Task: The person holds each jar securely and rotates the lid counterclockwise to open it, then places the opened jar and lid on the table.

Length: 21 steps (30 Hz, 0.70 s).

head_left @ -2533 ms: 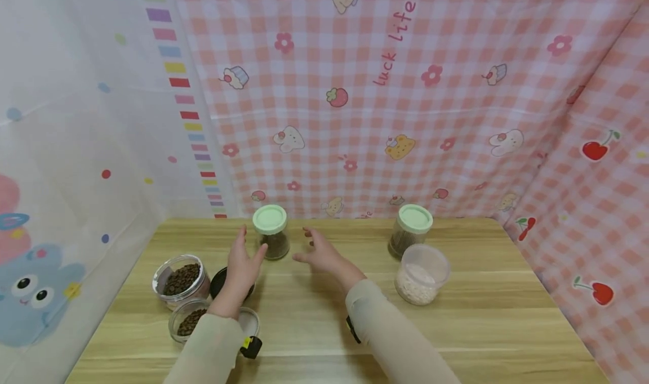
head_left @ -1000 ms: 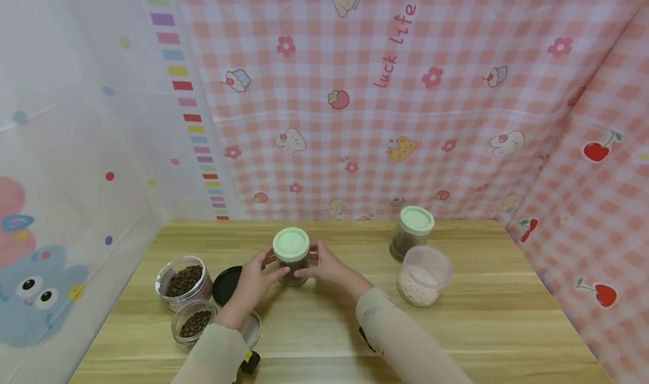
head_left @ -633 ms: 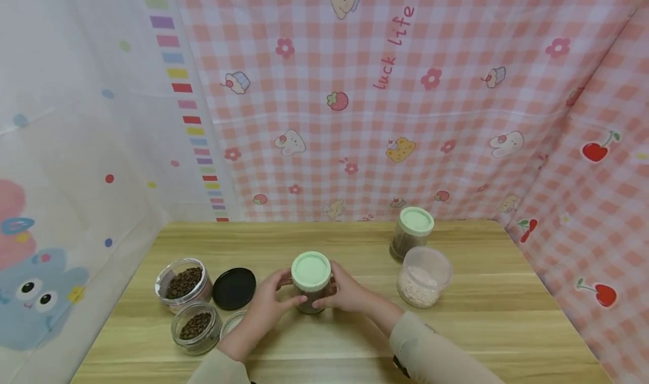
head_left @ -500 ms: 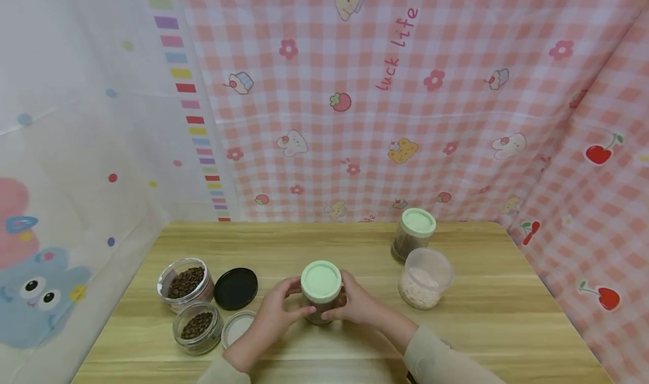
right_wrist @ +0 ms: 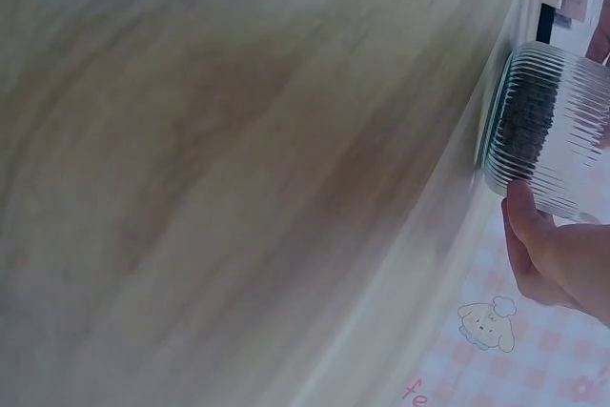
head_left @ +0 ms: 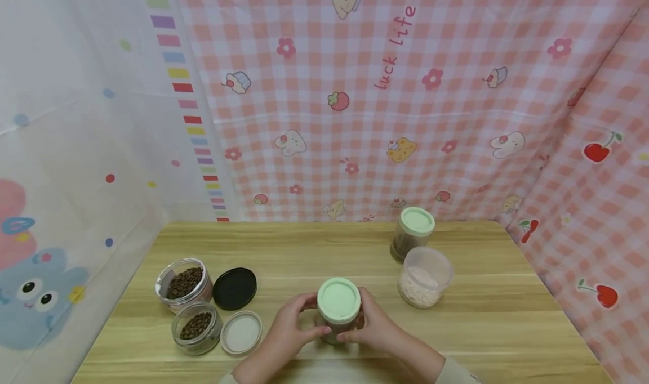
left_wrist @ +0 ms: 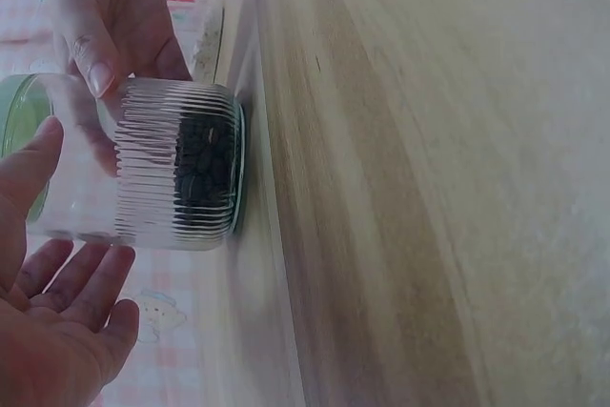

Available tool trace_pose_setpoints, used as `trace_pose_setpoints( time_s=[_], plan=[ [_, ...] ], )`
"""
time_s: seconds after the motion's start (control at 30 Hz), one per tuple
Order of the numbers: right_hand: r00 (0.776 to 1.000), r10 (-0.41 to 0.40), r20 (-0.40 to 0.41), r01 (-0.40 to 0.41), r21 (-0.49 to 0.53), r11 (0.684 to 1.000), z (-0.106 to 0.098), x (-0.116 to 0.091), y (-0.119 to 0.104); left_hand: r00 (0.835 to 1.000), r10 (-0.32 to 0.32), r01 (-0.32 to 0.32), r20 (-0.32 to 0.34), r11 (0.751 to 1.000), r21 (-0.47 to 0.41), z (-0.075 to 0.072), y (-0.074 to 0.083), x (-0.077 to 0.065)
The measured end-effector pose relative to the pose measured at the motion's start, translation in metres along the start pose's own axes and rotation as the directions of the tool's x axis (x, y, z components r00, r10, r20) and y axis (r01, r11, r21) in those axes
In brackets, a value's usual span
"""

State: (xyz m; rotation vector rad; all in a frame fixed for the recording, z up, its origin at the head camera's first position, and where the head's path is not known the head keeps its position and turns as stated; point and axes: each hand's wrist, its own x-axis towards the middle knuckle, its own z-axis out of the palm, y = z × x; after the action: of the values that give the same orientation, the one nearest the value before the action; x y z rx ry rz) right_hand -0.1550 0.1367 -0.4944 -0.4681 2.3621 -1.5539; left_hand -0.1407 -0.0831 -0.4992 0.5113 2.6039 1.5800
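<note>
A ribbed glass jar with a pale green lid stands upright between both hands near the front middle of the table. My left hand grips its left side, and my right hand holds it from the right; both thumbs meet the near side of the glass. In the left wrist view, dark bean-like pieces fill the bottom part of the jar, whose base is right at the tabletop. The right wrist view shows the right thumb against the ribbed wall.
At left are a larger jar and a smaller jar of coffee beans, lidless, beside a black lid and a whitish round lid. Back right stand another green-lidded jar and a clear tub of pale flakes.
Both hands took hold of the green-lidded jar at the back left and brought it rightward and toward the front. The other containers have stayed in place.
</note>
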Motion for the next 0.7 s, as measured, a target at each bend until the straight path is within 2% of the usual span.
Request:
trace_pose_setpoints(
  time_s=[0.4,0.57,0.7],
  plan=[
    [1.000,-0.021,0.002,0.021,-0.024,0.999,0.002,0.001,-0.003,1.000,-0.010,0.010,-0.007,1.000,-0.006,-0.001,-0.003,-0.001],
    [0.994,-0.035,0.101,0.037,-0.012,0.999,-0.006,0.000,-0.009,1.000,0.023,-0.023,-0.008,1.000,-0.002,0.001,-0.002,-0.002],
    [0.983,-0.030,0.183,0.045,-0.080,0.996,-0.020,-0.001,-0.026,0.999,0.037,-0.037,-0.011,0.999,-0.010,0.007,-0.002,-0.002]
  ],
)
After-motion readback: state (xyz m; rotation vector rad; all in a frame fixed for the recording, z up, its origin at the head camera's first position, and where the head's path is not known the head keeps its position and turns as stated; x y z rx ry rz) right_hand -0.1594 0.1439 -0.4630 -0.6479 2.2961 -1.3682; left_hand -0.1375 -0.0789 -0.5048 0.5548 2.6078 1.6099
